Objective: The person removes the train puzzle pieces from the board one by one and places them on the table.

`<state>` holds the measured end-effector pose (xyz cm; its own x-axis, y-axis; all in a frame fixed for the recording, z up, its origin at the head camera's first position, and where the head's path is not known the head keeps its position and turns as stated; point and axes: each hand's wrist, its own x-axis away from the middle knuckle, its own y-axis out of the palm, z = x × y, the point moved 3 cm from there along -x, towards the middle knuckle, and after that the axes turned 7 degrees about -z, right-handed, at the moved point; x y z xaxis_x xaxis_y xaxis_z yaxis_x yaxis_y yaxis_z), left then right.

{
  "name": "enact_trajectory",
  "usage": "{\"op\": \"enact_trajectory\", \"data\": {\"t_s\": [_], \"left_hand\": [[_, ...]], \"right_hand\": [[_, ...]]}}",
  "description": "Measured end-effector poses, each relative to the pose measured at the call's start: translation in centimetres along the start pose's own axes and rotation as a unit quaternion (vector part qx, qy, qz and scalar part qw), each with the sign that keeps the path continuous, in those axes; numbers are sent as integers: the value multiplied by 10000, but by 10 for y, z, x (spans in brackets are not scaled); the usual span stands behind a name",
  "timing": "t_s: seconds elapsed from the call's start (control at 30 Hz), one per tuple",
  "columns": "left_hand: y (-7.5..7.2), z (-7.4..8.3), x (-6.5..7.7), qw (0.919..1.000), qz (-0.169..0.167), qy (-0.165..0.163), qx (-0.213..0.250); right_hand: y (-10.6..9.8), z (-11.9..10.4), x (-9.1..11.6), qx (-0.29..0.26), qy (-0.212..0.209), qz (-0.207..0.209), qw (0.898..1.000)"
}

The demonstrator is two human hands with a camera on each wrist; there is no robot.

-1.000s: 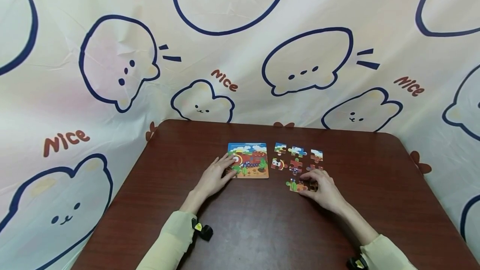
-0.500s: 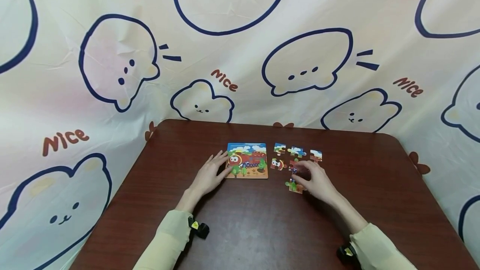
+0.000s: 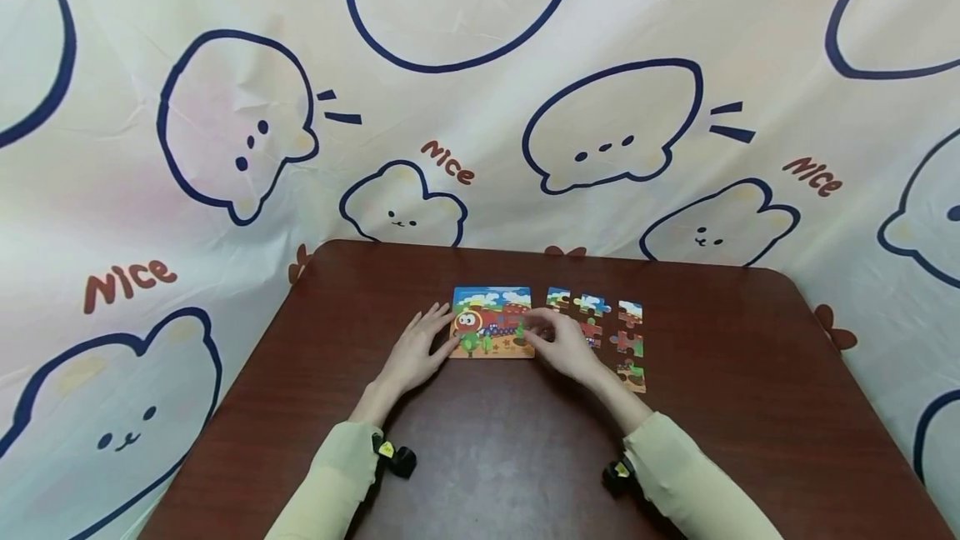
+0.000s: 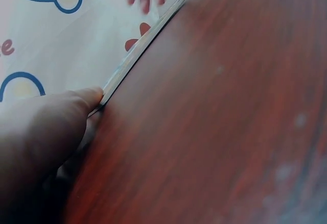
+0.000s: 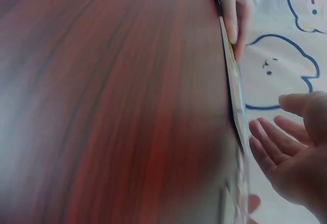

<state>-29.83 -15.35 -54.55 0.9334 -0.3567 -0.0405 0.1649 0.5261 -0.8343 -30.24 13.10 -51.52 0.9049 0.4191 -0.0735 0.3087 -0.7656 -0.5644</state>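
A square picture puzzle board (image 3: 491, 304) with a smiling train, cactuses and blue sky lies flat on the brown table. My left hand (image 3: 411, 361) rests along its left side, fingers extended, and the thumb touches the board's edge (image 4: 134, 60) in the left wrist view. Over the board's right side hovers my right hand (image 3: 566, 346). The right wrist view shows that hand (image 5: 299, 150) with fingers apart and nothing between them. Loose jigsaw pieces lie to the right, including a sky piece (image 3: 592, 304) and a green-and-brown piece (image 3: 632, 375); my right hand and forearm cover others.
The table (image 3: 480, 457) reaches back to a white cloth backdrop (image 3: 480, 107) with blue cartoon outlines. Its far edge runs just behind the board and pieces. Small black cameras (image 3: 618, 477) sit on both wrists, at the pale yellow sleeves.
My right hand has moved left from the loose pieces to the board's right edge, uncovering the right-hand column of pieces. My left hand has drawn back slightly to the board's left edge.
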Motion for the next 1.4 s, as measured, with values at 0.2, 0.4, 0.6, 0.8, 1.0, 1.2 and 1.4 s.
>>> {"op": "enact_trajectory", "data": {"t_s": [0.2,0.4,0.6,0.8,1.0,1.2,1.4], "left_hand": [[4,-1,-1,9998,103,36,-136],[4,-1,0,9997,215,20,-141],[4,-1,-2,9995,182,-46,-258],[3,1,-1,9994,189,-36,-303],[4,1,-1,9991,113,-47,-395],[3,1,0,9990,132,-55,-414],[5,1,-1,9987,179,20,-467]], "right_hand": [[26,-5,-19,-219,-47,-94,9997],[46,-4,-28,-637,-1,-426,9971],[50,-2,-31,-1253,8,-687,9897],[47,-2,-32,-1615,111,-995,9818],[48,0,-32,-1626,251,-1198,9791],[44,2,-37,-1944,533,-1621,9660],[35,-1,-44,-2318,1036,-1740,9514]]}}
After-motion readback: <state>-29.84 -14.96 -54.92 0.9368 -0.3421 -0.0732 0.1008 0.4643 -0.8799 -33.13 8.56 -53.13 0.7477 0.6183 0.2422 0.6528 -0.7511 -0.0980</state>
